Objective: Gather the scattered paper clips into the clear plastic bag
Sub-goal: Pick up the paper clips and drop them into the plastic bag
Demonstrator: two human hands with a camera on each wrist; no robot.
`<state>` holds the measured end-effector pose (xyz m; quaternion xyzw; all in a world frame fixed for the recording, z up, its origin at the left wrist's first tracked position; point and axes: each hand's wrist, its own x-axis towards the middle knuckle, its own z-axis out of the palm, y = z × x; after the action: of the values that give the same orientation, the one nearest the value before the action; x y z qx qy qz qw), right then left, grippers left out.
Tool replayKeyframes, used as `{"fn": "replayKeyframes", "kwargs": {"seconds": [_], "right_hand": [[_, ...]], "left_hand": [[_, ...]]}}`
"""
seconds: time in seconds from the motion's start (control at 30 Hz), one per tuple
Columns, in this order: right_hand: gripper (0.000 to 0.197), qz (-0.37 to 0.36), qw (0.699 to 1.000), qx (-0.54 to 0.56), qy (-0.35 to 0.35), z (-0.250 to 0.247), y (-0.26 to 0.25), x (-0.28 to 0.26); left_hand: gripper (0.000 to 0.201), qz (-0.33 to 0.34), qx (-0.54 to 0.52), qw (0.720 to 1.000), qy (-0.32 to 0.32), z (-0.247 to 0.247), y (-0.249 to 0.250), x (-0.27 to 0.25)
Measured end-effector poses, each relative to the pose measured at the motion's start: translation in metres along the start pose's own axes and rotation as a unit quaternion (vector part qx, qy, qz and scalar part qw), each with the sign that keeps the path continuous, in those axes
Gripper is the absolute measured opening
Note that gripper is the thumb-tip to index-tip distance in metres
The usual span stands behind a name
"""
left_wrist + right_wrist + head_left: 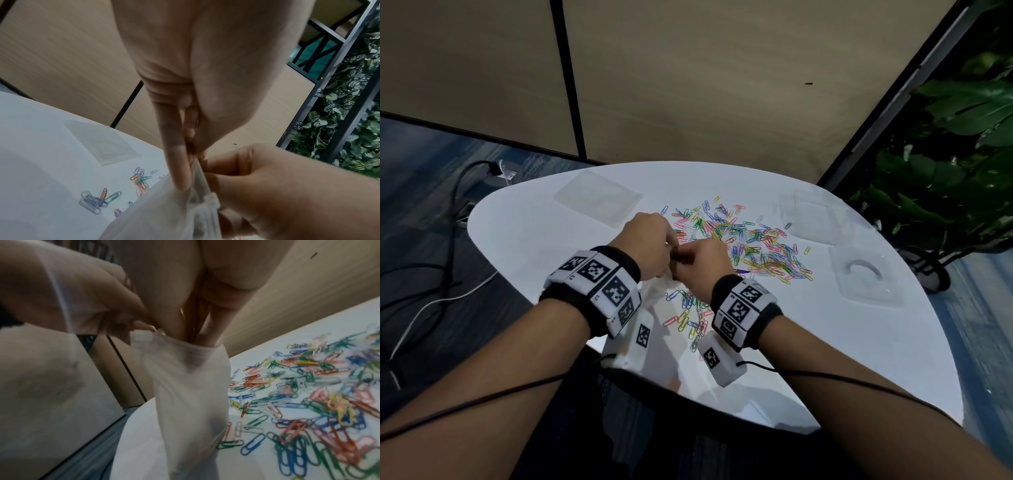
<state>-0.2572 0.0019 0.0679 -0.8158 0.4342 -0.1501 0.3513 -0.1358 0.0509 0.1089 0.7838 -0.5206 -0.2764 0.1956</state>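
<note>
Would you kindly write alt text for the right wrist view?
The right hand dips its fingers into the mouth of a clear plastic bag, which the left hand holds open at the rim. Coloured paper clips lie scattered on the white table beside it.

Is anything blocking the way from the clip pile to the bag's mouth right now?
Only the hands themselves. The right hand has its fingers pushed into the mouth of the clear plastic bag, and the left hand pinches its rim. The paper clips lie just beyond on the table, nothing between.
</note>
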Motion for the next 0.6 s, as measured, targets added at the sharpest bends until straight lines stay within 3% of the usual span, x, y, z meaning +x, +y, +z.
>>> {"fn": "replayKeyframes", "kwargs": {"seconds": [0.33, 0.6], "right_hand": [[0.018, -0.037, 0.982, -0.180, -0.042, -0.003, -0.014, 0.005], [0.021, -0.057, 0.985, -0.152, -0.054, -0.008, -0.011, 0.008]], "left_hand": [[0.033, 0.007, -0.019, 1.000, -0.001, -0.004, -0.001, -0.004], [0.027, 0.001, -0.034, 0.999, 0.002, -0.004, -0.008, 0.000]]}}
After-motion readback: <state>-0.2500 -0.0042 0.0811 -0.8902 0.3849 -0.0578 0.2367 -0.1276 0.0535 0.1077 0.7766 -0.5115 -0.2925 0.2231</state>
